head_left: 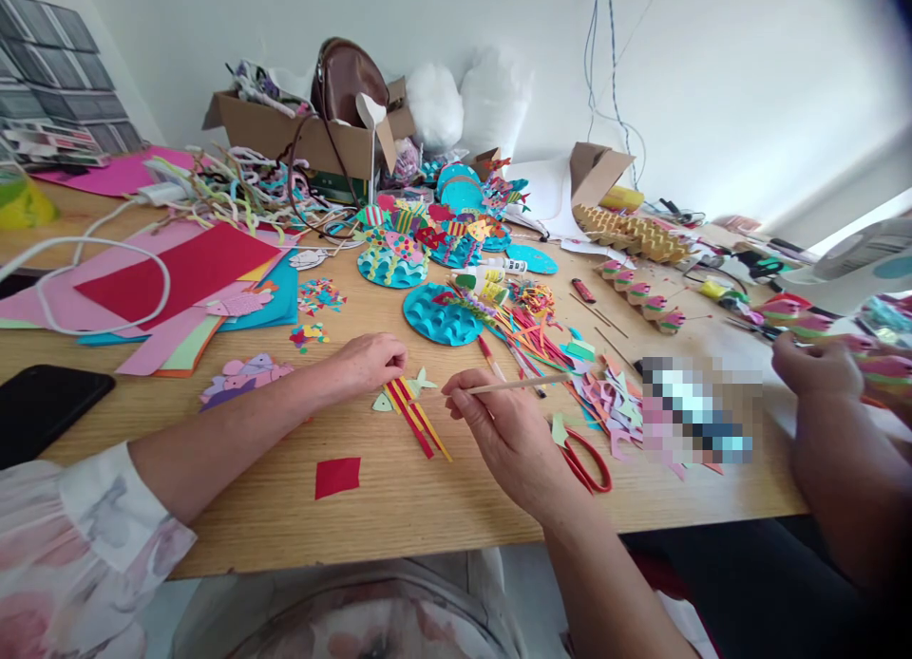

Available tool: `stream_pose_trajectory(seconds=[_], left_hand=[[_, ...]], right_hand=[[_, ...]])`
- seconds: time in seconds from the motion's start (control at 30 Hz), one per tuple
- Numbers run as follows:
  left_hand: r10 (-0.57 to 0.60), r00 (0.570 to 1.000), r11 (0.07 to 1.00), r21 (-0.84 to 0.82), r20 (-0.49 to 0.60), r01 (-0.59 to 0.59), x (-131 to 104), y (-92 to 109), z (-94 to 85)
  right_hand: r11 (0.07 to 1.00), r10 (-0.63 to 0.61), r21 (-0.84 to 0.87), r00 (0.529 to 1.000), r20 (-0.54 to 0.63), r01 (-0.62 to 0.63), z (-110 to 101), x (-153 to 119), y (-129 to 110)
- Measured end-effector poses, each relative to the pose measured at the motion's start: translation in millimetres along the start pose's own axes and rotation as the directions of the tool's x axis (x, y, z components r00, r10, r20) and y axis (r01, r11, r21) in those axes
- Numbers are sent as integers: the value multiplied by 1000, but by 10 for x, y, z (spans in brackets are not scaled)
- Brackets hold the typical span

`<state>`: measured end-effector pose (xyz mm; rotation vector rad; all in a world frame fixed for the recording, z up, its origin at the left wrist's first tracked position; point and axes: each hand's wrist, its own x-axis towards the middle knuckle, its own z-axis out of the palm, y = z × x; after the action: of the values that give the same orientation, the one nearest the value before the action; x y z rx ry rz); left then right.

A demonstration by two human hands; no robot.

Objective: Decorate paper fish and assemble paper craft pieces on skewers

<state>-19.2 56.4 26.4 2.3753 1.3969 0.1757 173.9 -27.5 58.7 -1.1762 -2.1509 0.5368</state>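
My left hand (377, 363) is closed, its fingertips pressed together at the upper ends of the red and yellow paper strips (413, 414). The strips lie side by side and slant down to the right. My right hand (491, 422) grips a thin pale stick (531, 383), which points to the right, just right of the strips. Between my hands lies a small pale green paper fish (383, 404). A red paper piece (337, 478) rests nearer the table's front edge. Red-handled scissors (588, 461) lie by my right wrist.
A black phone (49, 412) lies at the left. Coloured paper sheets (178, 274) are behind my left arm. Blue round bases (442, 314) and paper scraps (613, 403) spread across the table (271, 536). Another person's hand (819, 369) is at the right.
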Motion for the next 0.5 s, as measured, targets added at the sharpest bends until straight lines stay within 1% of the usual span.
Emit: stream_pose_trajectory(seconds=[0.13, 0.27, 0.33, 0.5], left_hand=[[3, 1000, 1000, 3, -2, -3, 8, -15, 12], [9, 1000, 1000, 0, -6, -9, 17, -32, 22], [11, 1000, 1000, -3, -7, -11, 17, -36, 24], [20, 1000, 1000, -10, -14, -20, 10, -44, 28]], right_hand=[[1000, -6, 12, 1000, 5, 6, 18, 13, -2], [999, -12, 31, 999, 45, 10, -12, -7, 0], [999, -14, 41, 999, 46, 12, -34, -15, 2], [998, -7, 58, 998, -60, 10, -55, 19, 25]])
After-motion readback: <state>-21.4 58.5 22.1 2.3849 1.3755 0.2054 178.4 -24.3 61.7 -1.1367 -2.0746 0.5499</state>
